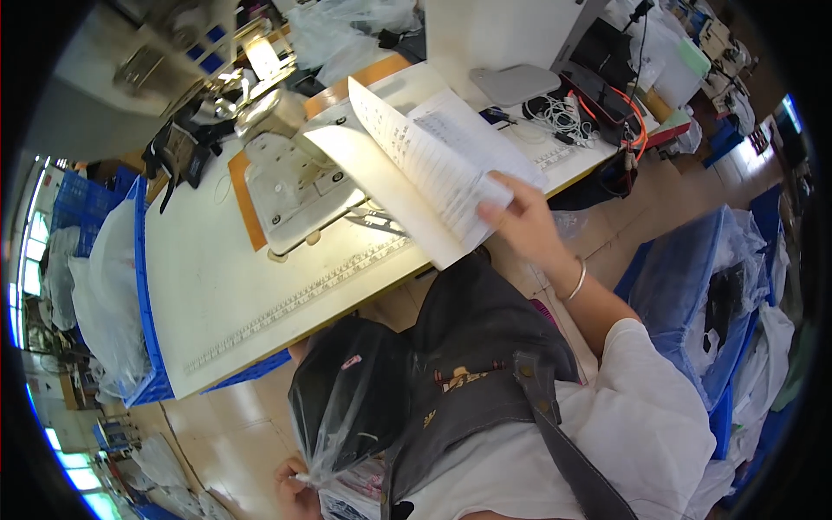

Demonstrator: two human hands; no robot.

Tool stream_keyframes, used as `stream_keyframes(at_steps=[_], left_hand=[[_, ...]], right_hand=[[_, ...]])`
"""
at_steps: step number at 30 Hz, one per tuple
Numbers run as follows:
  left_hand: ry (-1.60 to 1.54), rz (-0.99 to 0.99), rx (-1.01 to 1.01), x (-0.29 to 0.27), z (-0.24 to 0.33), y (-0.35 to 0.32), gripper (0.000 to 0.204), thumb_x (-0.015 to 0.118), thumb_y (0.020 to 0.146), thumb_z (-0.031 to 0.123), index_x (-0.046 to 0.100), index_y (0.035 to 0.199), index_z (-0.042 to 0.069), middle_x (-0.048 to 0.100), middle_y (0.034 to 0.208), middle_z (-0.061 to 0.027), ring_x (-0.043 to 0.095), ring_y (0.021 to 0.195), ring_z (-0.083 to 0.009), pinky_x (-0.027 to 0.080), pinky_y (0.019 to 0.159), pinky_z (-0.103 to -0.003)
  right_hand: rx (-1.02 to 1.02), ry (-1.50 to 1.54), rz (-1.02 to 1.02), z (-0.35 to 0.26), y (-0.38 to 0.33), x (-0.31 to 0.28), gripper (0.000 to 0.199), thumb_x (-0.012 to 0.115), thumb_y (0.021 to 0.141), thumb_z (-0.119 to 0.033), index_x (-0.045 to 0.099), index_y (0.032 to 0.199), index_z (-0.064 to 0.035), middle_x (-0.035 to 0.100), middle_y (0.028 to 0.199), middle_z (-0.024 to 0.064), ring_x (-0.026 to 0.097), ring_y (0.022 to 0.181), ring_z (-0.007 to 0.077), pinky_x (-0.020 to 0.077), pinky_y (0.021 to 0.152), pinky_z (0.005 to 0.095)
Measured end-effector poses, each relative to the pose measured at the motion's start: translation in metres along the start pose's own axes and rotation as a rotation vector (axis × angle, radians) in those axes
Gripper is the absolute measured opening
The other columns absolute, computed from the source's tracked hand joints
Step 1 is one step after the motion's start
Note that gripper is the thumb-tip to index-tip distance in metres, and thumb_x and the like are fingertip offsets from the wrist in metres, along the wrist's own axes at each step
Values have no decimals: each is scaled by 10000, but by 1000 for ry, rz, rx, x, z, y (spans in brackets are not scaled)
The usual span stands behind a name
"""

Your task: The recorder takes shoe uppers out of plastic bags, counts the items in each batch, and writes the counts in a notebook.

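My right hand (527, 221) grips the lower right edge of an open notebook (472, 165) with handwritten pages. Some of its leaves stand up and curve to the left. It is over the right part of the white sewing table (204, 260), beside the sewing machine (290, 165). Down at the lower left, my left hand (297, 491) is closed on the gathered plastic of a clear bag (325, 446). A black item, probably folded cloth, fills the bag, which rests against my dark apron (485, 347). Scissors (377, 221) lie partly beneath the notebook.
A ruler strip (295, 303) runs along the table's front edge. White cables (559, 117), a grey pad (515, 84) and a black case (598, 95) are at the back right. Blue crates with plastic bags flank me, at left (143, 295) and right (685, 295).
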State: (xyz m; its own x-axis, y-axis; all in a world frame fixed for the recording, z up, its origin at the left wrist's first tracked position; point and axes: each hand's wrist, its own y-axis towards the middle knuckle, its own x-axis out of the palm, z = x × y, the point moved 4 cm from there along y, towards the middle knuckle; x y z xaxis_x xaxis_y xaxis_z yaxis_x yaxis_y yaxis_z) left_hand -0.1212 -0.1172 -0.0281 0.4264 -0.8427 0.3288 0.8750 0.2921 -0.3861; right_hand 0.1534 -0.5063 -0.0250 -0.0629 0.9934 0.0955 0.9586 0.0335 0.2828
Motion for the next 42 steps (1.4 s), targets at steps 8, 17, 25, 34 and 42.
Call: stream_keyframes(at_steps=[8, 17, 25, 34, 42], left_hand=[[859, 185, -20, 38, 28, -5, 115, 507, 745, 56, 547, 841, 7, 489, 671, -27, 453, 610, -101, 377, 544, -222], [819, 228, -20, 49, 16, 5, 92, 568, 791, 44, 518, 837, -18, 501, 685, -32, 440, 465, -93, 336, 401, -198], [142, 251, -313, 42, -5, 0, 233, 498, 694, 64, 555, 897, -35, 554, 777, -52, 485, 580, -124, 384, 538, -216], [341, 103, -266, 20, -8, 2, 250, 484, 666, 63, 566, 885, -26, 552, 842, -60, 501, 622, -141, 395, 560, -228], [585, 232, -381, 31, -6, -16, 129, 564, 749, 86, 556, 849, 5, 569, 711, -48, 515, 569, -131, 418, 552, -241]], right_hand=[[-600, -657, -144, -17, -28, 64, 160, 619, 696, -82, 499, 790, -35, 594, 921, 107, 593, 803, 243, 489, 680, 316], [-501, -491, -185, -10, -24, 49, 150, 615, 725, -71, 536, 845, -29, 602, 884, 107, 605, 759, 245, 486, 638, 307], [-415, -842, 459, 3, 2, -46, 211, 609, 773, -123, 528, 875, 44, 585, 690, 143, 556, 593, 238, 428, 556, 311], [-71, -686, 500, 21, 1, -72, 196, 586, 797, -157, 535, 843, 27, 580, 697, 161, 543, 601, 258, 422, 580, 308], [-140, -714, 565, 21, -1, -65, 200, 602, 788, -167, 547, 855, 14, 569, 613, 114, 514, 515, 148, 410, 512, 270]])
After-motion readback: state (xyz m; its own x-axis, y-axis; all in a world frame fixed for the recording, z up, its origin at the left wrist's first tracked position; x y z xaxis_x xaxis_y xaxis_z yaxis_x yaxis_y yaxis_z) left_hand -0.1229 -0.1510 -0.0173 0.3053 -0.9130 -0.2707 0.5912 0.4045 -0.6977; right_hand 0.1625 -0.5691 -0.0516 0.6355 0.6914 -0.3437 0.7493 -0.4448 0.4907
